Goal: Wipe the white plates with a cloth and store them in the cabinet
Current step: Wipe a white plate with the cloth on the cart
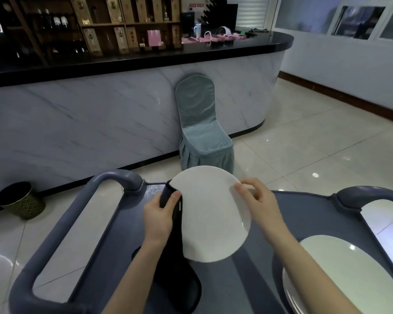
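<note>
One plate (209, 211), one cloth (165, 193), one chair (202, 132)

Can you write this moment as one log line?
step: wiping | left hand: holds dark cloth on plate edge | right hand: grips plate | plate: held above cart

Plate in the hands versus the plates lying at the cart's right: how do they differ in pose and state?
The held plate is raised and tilted; the stacked plates lie flat on the cart. The right hand pinches the held plate's rim while the left hand holds a dark cloth against it; nothing touches the stacked plates. Both are white and round.
</note>
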Demonstrator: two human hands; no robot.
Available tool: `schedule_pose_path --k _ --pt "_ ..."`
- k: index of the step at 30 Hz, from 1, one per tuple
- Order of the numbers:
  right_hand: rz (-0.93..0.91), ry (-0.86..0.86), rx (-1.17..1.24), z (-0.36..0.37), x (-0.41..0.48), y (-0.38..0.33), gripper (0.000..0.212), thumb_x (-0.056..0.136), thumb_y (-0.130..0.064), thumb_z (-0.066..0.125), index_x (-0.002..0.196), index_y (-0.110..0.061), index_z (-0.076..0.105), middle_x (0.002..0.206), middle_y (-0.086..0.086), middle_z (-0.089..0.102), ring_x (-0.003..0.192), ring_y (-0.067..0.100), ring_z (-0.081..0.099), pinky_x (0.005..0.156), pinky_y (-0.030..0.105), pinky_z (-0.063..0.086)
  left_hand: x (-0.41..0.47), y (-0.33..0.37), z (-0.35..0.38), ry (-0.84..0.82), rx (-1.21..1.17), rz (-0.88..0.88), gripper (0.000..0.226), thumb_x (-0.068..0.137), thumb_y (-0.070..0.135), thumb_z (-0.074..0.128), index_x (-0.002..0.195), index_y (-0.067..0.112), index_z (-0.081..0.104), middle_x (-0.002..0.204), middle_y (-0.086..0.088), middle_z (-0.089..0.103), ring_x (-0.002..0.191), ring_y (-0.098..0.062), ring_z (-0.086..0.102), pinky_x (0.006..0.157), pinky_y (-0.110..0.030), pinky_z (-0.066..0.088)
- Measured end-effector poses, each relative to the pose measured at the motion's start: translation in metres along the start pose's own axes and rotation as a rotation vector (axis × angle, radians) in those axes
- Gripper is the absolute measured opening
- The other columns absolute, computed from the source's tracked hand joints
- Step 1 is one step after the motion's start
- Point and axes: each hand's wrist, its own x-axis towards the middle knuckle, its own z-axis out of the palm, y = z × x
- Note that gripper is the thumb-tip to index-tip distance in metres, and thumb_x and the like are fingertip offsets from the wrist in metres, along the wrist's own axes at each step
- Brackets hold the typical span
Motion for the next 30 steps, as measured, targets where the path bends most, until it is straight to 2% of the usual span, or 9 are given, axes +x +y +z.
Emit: schedule_pose_path --k 2,5,8,11,14,19,23,26,30 --pt "-0.109 -0.172 -0.192 0.0 0.01 -0.011 0.009 0.093 -0.043 0.064 0.086 -0.041 0.068 0.085 -0.023 0.07 0.076 -0.004 0.062 0.066 0.011 0.045 0.005 0.015 0.0 -0.166 0.142 0.182 0.021 0.084 0.022 0.074 0.066 0.02 0.064 0.058 0.015 0.062 0.055 0.0 0.05 0.056 -0.017 0.042" --pt "-0.212 -0.275 -0.354 0.01 0.015 -0.014 0.03 0.095 -0.041 0.061 0.069 -0.026 0.062 0.061 -0.018 0.055 0.058 -0.001 0.047 0.056 0.015 0.036 0.01 0.03 0.007 -0.303 0.327 0.369 0.029 0.081 0.022 0.077 0.062 0.032 0.057 0.057 0.02 0.057 0.054 0.004 0.049 0.054 -0.012 0.036" --pt "-0.219 -0.178 -0.256 0.009 0.014 -0.011 0.037 0.094 -0.039 0.063 0.075 -0.008 0.065 0.061 -0.01 0.05 0.057 0.002 0.042 0.054 0.019 0.033 0.008 0.028 0.006 -0.291 0.26 0.353 0.025 0.086 0.019 0.072 0.066 0.028 0.06 0.059 0.016 0.059 0.057 0.004 0.052 0.055 -0.01 0.038" --pt "-0.106 0.018 -0.053 0.006 0.009 -0.004 0.042 0.095 -0.037 0.063 0.066 -0.008 0.056 0.06 -0.007 0.046 0.056 0.006 0.039 0.053 0.021 0.032 -0.001 0.016 0.004 -0.179 0.026 0.17 0.018 0.093 0.015 0.062 0.076 0.016 0.066 0.064 0.012 0.065 0.06 -0.001 0.056 0.056 -0.012 0.043" --pt "0.006 0.11 0.008 0.011 0.0 0.007 0.039 0.096 -0.037 0.06 0.076 -0.003 0.061 0.065 -0.003 0.052 0.06 0.008 0.043 0.056 0.023 0.037 -0.003 0.011 0.004 -0.153 -0.055 0.015 0.015 0.095 0.015 0.061 0.084 0.008 0.068 0.068 0.007 0.068 0.064 -0.006 0.059 0.058 -0.015 0.047" --pt "-0.11 -0.074 -0.169 0.008 0.005 0.003 0.043 0.095 -0.038 0.061 0.063 -0.013 0.048 0.056 -0.013 0.043 0.053 0.001 0.036 0.051 0.018 0.031 0.01 0.029 0.0 -0.367 0.192 0.25 0.016 0.088 0.011 0.07 0.074 0.017 0.065 0.063 0.017 0.062 0.06 0.006 0.052 0.058 -0.009 0.04" --pt "-0.24 -0.24 -0.317 0.013 0.008 -0.006 0.04 0.095 -0.039 0.063 0.06 -0.021 0.051 0.053 -0.016 0.045 0.052 0.002 0.04 0.052 0.018 0.031 0.012 0.037 0.008 -0.543 0.334 0.368 0.007 0.085 0.011 0.073 0.091 0.015 0.073 0.072 0.023 0.065 0.069 0.016 0.056 0.066 -0.006 0.04" --pt "-0.166 -0.058 -0.208 0.008 0.011 -0.002 0.041 0.094 -0.039 0.063 0.063 -0.012 0.056 0.057 -0.011 0.046 0.053 0.003 0.038 0.054 0.022 0.031 0.006 0.021 0.004 -0.338 0.168 0.233 0.013 0.09 0.012 0.068 0.078 0.017 0.067 0.063 0.019 0.064 0.06 0.01 0.055 0.06 -0.011 0.042" --pt "0.036 0.215 0.057 0.013 0.005 0.009 0.044 0.095 -0.038 0.06 0.071 -0.002 0.053 0.06 -0.005 0.048 0.054 0.006 0.038 0.051 0.021 0.034 -0.012 -0.007 0.007 -0.053 -0.075 -0.115 0.031 0.094 0.024 0.063 0.075 -0.001 0.06 0.061 0.003 0.061 0.055 -0.006 0.051 0.053 -0.02 0.043"
